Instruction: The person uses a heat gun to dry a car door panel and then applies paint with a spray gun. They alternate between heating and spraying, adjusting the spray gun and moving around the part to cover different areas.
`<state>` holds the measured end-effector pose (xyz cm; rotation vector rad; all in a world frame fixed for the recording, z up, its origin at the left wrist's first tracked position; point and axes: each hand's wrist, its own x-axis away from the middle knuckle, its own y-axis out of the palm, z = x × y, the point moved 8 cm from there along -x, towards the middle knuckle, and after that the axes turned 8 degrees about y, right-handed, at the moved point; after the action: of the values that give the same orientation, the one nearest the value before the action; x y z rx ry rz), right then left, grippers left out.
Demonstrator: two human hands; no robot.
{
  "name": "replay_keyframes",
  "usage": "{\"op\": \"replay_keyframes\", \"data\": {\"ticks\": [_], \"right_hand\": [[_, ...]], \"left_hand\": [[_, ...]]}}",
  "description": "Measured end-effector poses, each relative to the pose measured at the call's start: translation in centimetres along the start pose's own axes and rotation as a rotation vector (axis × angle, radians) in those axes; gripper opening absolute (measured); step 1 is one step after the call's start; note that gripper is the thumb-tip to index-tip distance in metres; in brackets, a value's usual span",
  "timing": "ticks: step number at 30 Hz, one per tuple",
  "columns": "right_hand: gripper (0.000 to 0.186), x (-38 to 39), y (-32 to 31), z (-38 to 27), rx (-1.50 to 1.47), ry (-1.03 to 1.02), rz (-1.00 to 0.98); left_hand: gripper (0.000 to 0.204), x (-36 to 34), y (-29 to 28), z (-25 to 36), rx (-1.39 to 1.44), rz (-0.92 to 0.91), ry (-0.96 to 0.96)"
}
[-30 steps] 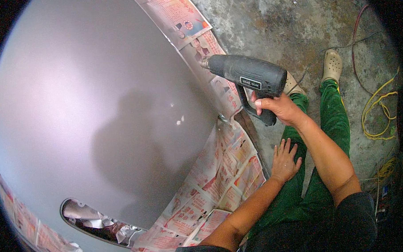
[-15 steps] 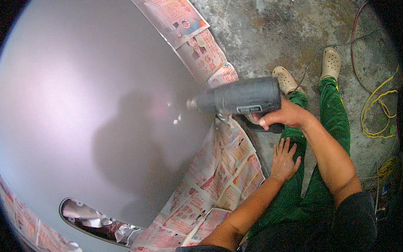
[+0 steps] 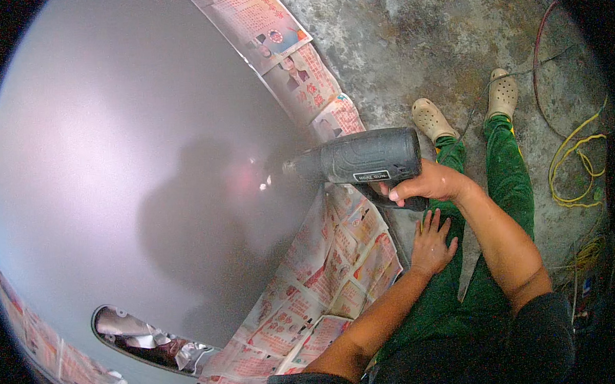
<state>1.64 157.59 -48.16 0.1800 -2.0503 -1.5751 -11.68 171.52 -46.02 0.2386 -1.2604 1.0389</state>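
One bare right hand [image 3: 424,182], in my head view, has its fingers closed round the grip of a black plastic heat gun [image 3: 370,152], aimed leftward over a broad, curved grey panel [image 3: 110,165]. I see a small rectangular label [image 3: 373,176] with pale lettering on its side. The bare left hand [image 3: 431,246] lies open on green trousers [image 3: 430,316]. Red-printed newspaper sheets [image 3: 285,328] border the panel.

1. Shirt [image 3: 462,352]: black; short sleeves [image 3: 539,316] in the same black.
2. Trousers [image 3: 510,185]: green, full-length, soft-surfaced; narrow yellow stripe [image 3: 513,132] visible at the far right outer edge.
3. Clogs [image 3: 501,94]: beige, rounded toes, small round holes.
4. Left hand [image 3: 431,246], right hand [image 3: 430,181]: bare.
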Motion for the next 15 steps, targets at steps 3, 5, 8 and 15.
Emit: {"op": "replay_keyframes", "data": {"ticks": [3, 5, 8, 15], "right_hand": [[0.027, 0.4, 0.2, -0.2, 0.059, 0.016, -0.019], [0.024, 0.3, -0.1, -0.5, 0.068, -0.005, 0.002], [0.024, -0.3, -1.2, -0.6, -0.031, -0.072, 0.109], [0.018, -5.2, -4.5, -2.0, -0.507, -0.109, 0.225]], "left_hand": [[0.057, -0.1, 0.1, -0.1, 0.005, -0.010, -0.003], [0.057, -0.2, 0.2, -0.1, 0.006, -0.019, -0.004], [0.056, -0.4, 0.0, -0.2, 0.003, -0.027, -0.004], [0.055, -0.8, -0.4, 0.3, 0.020, -0.009, 0.022]]}}
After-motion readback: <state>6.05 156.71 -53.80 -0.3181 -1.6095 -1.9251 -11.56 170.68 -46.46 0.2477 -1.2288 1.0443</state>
